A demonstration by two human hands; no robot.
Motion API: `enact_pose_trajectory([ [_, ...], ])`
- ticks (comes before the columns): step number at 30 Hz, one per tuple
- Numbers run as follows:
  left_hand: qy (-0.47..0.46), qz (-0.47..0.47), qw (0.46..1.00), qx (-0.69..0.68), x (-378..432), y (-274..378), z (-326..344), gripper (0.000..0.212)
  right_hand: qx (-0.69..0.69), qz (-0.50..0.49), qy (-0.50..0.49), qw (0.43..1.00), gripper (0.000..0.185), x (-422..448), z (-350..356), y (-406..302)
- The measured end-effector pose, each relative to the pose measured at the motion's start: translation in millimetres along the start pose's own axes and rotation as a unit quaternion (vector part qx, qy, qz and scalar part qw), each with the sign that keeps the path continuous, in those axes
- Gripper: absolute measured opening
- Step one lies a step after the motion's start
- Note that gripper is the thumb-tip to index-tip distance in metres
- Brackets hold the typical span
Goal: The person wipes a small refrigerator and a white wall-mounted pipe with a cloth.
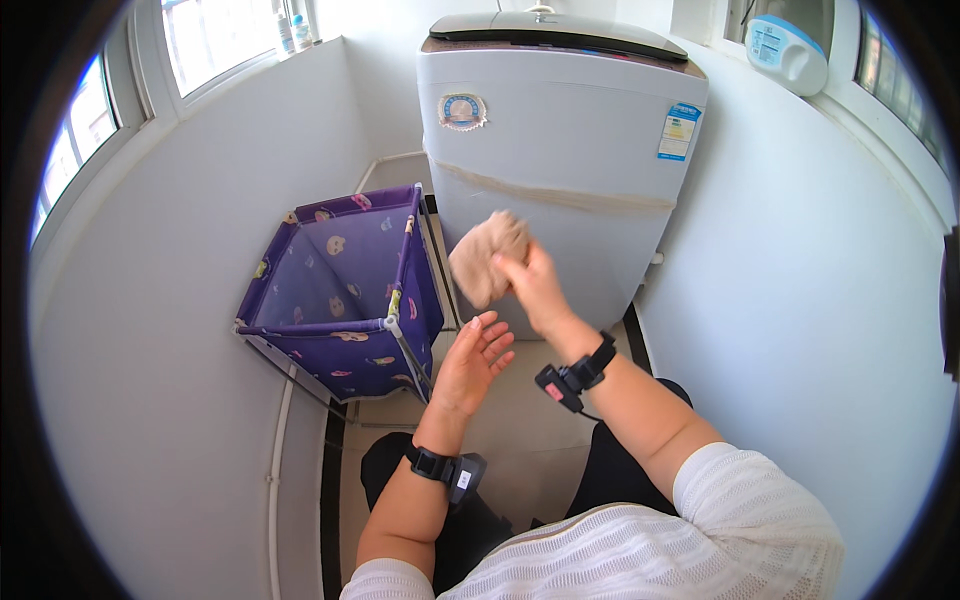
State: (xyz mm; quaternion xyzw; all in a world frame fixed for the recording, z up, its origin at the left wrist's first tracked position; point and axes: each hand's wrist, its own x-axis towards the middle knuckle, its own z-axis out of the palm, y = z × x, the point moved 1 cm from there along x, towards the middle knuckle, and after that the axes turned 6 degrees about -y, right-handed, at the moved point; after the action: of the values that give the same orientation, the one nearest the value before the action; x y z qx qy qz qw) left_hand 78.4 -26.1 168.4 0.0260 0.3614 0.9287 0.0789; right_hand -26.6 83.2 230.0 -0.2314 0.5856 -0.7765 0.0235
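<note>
A crumpled beige cloth (484, 259) is gripped in my right hand (534, 281), held up in front of the washing machine (555, 127). My left hand (474, 364) is just below the cloth and apart from it, palm turned up, fingers spread and holding nothing. To the left of both hands stands a purple fabric laundry basket (360, 352) on a metal frame, patterned with small cartoon figures. Its open top faces up and shows the inner walls. The machine's lid is down, and a beige strip runs across its front.
White walls (187, 300) close in on both sides. A white bottle with a blue top (787, 54) rests on the right sill; small bottles (300, 31) stand on the left sill. A pipe (277, 457) runs along the left wall. My knees flank the tiled floor (536, 457).
</note>
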Motion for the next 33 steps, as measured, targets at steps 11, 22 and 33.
enact_pose_trajectory([
  [11,0.082,-0.030,0.995,0.055,-7.9,3.4,-28.7,0.029,-0.314,-0.260,0.462,0.788,0.053,58.2,-191.0,-85.0],
  [22,0.083,-0.040,0.990,0.111,-7.7,2.6,-33.5,0.030,-0.535,-0.304,0.318,0.721,0.041,90.7,-106.6,-53.8],
  [33,0.103,-0.053,0.984,0.139,-2.9,5.5,-47.6,0.033,-0.434,-0.301,0.435,0.730,0.038,99.2,-150.7,-62.0],
])
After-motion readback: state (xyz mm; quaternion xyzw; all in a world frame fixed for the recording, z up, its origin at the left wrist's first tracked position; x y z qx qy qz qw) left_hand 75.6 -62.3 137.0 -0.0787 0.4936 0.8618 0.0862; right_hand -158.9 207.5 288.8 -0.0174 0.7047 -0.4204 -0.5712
